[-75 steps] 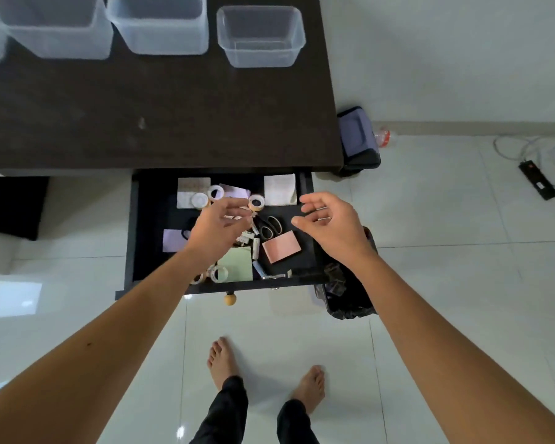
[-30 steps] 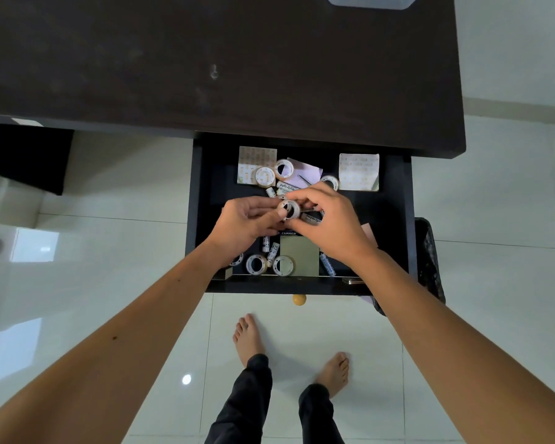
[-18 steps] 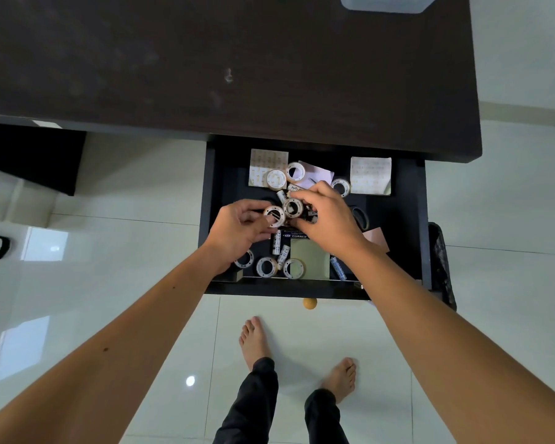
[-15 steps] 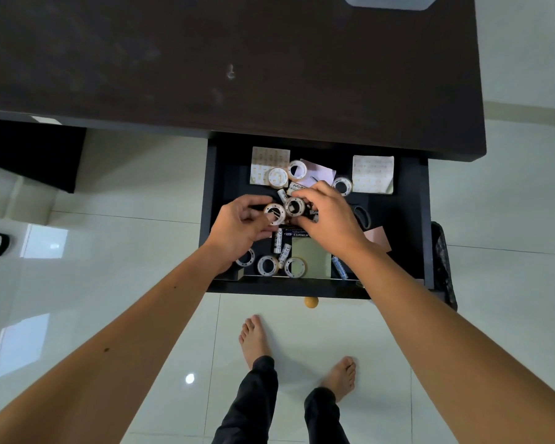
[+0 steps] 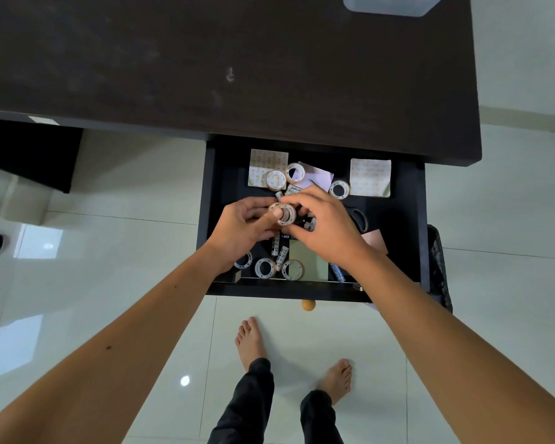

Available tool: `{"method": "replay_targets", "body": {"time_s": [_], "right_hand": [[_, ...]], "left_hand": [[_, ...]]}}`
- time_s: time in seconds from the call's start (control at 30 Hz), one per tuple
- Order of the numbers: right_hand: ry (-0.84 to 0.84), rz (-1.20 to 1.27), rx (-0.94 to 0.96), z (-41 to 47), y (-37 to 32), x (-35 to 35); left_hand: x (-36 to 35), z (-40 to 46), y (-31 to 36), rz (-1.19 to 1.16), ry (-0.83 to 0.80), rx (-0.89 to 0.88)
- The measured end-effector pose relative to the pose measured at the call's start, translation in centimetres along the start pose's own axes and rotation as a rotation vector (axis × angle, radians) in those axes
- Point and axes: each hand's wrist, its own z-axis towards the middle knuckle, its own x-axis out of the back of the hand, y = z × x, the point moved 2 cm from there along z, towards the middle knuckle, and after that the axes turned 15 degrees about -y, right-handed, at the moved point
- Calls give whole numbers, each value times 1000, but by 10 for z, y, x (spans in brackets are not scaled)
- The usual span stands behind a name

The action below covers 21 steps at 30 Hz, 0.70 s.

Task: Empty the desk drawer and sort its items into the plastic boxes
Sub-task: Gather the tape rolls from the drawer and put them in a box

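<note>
Left hand (image 5: 237,229) pinches a white tape roll (image 5: 284,214) over the open drawer (image 5: 410,219); right hand (image 5: 326,224) curls around small dark items, contents unclear.

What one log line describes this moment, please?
left hand: grips tape rolls | right hand: over drawer, grip unclear | boxes: none filled yet

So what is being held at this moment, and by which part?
The left hand grips a tape roll, thumb over its open centre. The right hand curls round small items, apparently more rolls; which part it holds cannot be told.
</note>
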Motion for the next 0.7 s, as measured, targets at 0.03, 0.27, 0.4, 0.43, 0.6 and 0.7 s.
{"method": "replay_targets", "body": {"time_s": [0.03,0.27,0.4,0.43,0.6,0.7], "right_hand": [[0,8,-2,1,0,0],[74,55,-44,15,8,16],[44,74,-32,27,4,18],[26,84,-24,28,2,15],[44,177,-50,26,-2,5],[49,197,-75,25,-1,6]], "left_hand": [[1,0,0,-1,3,-1],[8,0,-1,-42,43,-7],[9,4,-1,-39,80,-36],[9,4,-2,-30,84,-43],[9,3,-3,3,57,-75],[9,2,-2,18,56,-81]]}}
